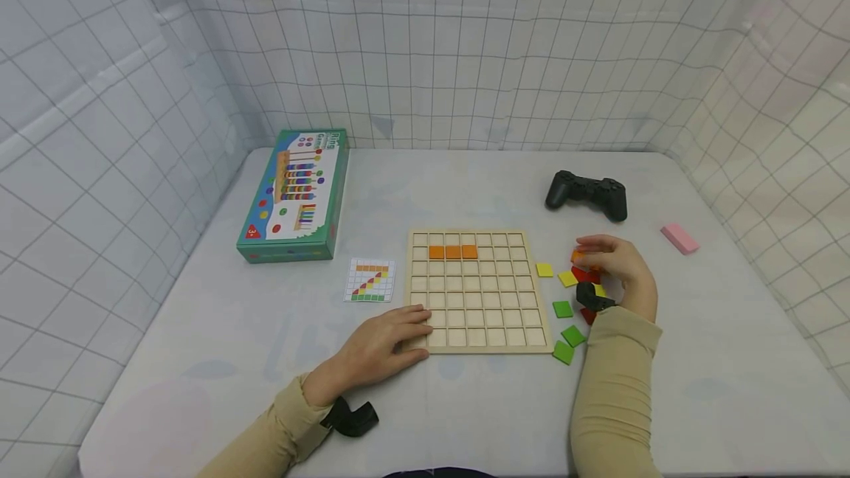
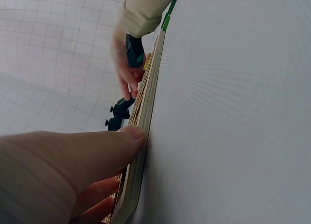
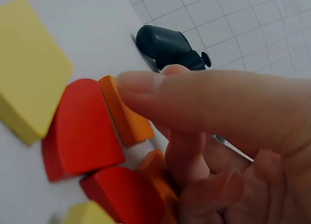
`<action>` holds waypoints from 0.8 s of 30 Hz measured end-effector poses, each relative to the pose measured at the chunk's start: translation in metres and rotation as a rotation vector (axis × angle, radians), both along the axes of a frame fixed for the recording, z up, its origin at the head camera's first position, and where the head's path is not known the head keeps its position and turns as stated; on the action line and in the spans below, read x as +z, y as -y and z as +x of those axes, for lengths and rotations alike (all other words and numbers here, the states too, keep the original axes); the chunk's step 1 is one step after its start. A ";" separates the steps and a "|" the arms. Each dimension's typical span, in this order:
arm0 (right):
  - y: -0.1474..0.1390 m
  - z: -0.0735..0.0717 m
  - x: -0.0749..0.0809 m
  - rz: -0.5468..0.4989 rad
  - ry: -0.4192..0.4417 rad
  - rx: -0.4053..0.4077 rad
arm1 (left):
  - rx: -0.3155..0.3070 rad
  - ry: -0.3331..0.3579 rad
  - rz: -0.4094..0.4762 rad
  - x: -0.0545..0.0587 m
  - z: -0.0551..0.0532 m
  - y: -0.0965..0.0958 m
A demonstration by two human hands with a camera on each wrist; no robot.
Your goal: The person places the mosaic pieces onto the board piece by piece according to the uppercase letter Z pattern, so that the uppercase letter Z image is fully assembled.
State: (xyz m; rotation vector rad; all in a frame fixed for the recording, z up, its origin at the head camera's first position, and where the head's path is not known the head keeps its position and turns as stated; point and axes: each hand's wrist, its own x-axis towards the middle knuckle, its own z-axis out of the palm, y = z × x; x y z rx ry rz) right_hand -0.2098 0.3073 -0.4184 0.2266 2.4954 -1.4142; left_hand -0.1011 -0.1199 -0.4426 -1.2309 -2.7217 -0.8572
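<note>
1. Your right hand point(image 1: 617, 264), near 3 o'clock of the wooden grid board point(image 1: 483, 284), pinches an orange tile point(image 3: 126, 114) between thumb and fingertips; a red rounded piece point(image 3: 87, 127) sits right beside it, so a sideways drag could scatter the pile;
2. your pinch appears to sit near one end of the tile; a loose thumb could let it twist or drop;
3. your left hand point(image 1: 381, 345), at 8 o'clock, lies unclenched on the board's edge; too hard a push could slide the board and jolt the three orange tiles point(image 1: 453, 252) at 11 o'clock;
4. the pattern card point(image 1: 370, 280) lies loose at 9 o'clock; a brush from your left hand could shift it.
</note>
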 end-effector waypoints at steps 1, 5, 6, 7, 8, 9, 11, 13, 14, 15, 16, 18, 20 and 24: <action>0.000 0.000 0.000 0.006 0.009 -0.004 | 0.001 -0.001 -0.001 0.000 0.000 0.000; 0.002 0.000 0.000 0.019 0.031 -0.016 | 0.001 -0.003 -0.006 0.000 0.000 0.000; 0.002 -0.001 -0.001 0.021 0.035 -0.021 | 0.001 -0.003 -0.007 0.000 0.000 0.000; 0.003 -0.001 -0.001 0.027 0.036 -0.025 | 0.000 -0.002 -0.007 0.000 0.000 0.000; 0.003 -0.001 -0.002 0.034 0.034 -0.027 | 0.000 0.000 -0.009 0.000 0.000 0.000; 0.002 -0.001 -0.002 0.041 0.031 -0.027 | -0.001 0.001 -0.010 0.000 0.000 0.000; 0.003 -0.001 -0.003 0.053 0.028 -0.030 | -0.001 0.003 -0.011 0.000 -0.001 0.000; 0.004 -0.002 -0.003 0.072 0.022 -0.030 | -0.001 0.004 -0.011 -0.001 -0.001 0.000; 0.004 -0.003 -0.003 0.081 0.021 -0.031 | -0.002 0.004 -0.011 -0.001 -0.001 0.000; 0.005 -0.004 -0.003 0.090 0.019 -0.035 | -0.001 0.003 -0.011 -0.001 -0.001 0.000; 0.006 -0.004 -0.003 0.094 0.018 -0.041 | -0.001 0.002 -0.011 -0.001 -0.001 0.000; 0.007 -0.007 -0.004 0.094 0.019 -0.051 | 0.000 0.003 -0.010 -0.001 -0.001 0.000; 0.009 -0.008 -0.003 0.088 0.020 -0.052 | 0.001 0.004 -0.012 -0.001 -0.001 0.000; 0.017 -0.011 0.004 0.072 -0.016 -0.027 | 0.002 0.004 -0.015 0.000 0.000 0.000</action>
